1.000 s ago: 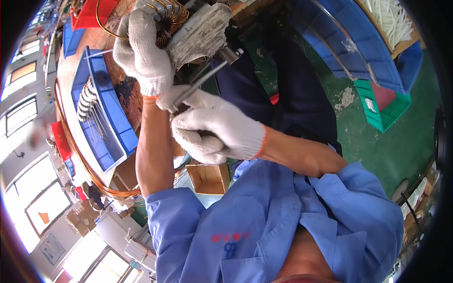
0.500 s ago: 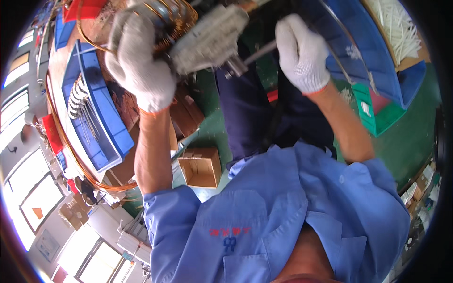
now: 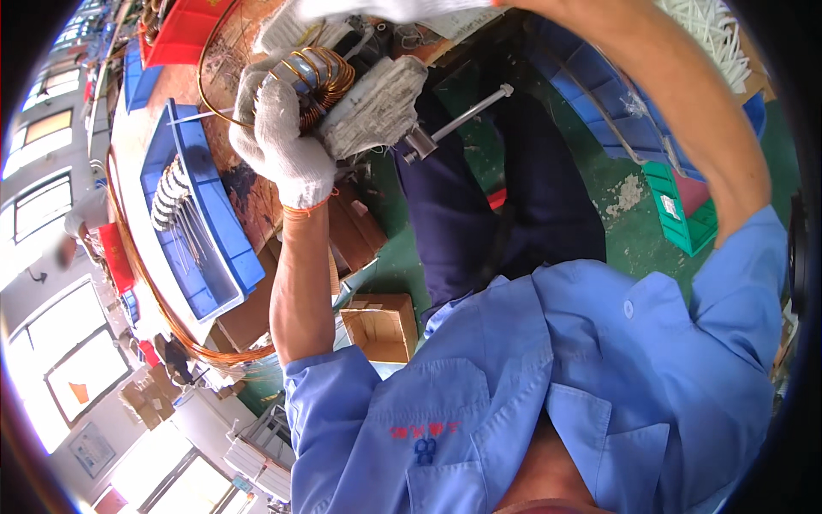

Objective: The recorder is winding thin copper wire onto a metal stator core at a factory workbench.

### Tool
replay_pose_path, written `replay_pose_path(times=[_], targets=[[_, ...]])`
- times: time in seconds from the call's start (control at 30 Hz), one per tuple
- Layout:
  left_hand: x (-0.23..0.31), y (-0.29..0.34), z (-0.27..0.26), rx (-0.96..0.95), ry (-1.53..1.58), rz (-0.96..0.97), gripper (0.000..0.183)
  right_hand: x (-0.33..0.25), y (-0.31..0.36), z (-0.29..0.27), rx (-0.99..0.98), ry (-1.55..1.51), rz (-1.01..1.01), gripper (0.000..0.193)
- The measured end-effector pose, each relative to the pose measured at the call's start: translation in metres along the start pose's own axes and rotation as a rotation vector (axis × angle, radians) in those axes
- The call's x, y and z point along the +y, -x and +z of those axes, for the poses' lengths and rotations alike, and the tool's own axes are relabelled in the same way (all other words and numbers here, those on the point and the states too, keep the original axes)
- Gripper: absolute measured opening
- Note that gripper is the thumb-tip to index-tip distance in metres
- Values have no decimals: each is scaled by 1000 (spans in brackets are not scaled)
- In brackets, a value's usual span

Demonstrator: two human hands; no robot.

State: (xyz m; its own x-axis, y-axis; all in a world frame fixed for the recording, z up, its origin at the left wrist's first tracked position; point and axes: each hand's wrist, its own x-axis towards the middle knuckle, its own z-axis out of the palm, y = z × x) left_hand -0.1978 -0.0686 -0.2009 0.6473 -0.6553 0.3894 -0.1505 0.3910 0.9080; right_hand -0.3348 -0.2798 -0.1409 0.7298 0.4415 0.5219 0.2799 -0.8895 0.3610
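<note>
My left hand (image 3: 287, 141), in a white knitted glove, is closed around the near left side of a ring-shaped coil wound with copper wire (image 3: 321, 81). A long loop of the wire curves up and left from it. Beside the coil is a vise with a rough, whitish covering on its jaws (image 3: 377, 107). Its metal T-bar handle (image 3: 471, 114) sticks out to the right with no hand on it. My right hand (image 3: 394, 7), also gloved, reaches across the top edge above the coil. It is blurred and partly cut off, so its fingers cannot be made out.
On the bench at left, a blue bin (image 3: 244, 257) holds several wound rings with wire leads. A red bin (image 3: 184, 34) sits farther back. At right are a blue bin (image 3: 591, 103), white strips (image 3: 715, 38) and a green crate (image 3: 664, 210). An open cardboard box (image 3: 381, 330) is on the floor.
My right hand has left the end of the vise handle and swung up and left over the bench. My left hand stays on the coil. The whole view has shifted slightly.
</note>
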Motion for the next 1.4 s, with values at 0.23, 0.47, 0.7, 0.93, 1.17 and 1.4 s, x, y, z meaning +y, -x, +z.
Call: replay_pose_path(times=[0.23,0.47,0.7,0.93,1.17,1.4], targets=[[8,0,-21,-46,-308,136,29,-80,93,-3,41,-394,669,4],[25,-1,8,-175,-113,39,41,-68,104,53,-32,-342,748,12],[22,-4,-11,-294,-116,75,34,-65,101,25,-108,-466,804,19],[24,-5,-6,-264,-106,-22,23,5,105,40,-121,395,838,37],[35,-6,-16,-209,-371,167,32,29,127,16,-141,-600,1515,27],[106,12,31,-274,-689,735,31,47,98,-235,689,-1123,1836,16]])
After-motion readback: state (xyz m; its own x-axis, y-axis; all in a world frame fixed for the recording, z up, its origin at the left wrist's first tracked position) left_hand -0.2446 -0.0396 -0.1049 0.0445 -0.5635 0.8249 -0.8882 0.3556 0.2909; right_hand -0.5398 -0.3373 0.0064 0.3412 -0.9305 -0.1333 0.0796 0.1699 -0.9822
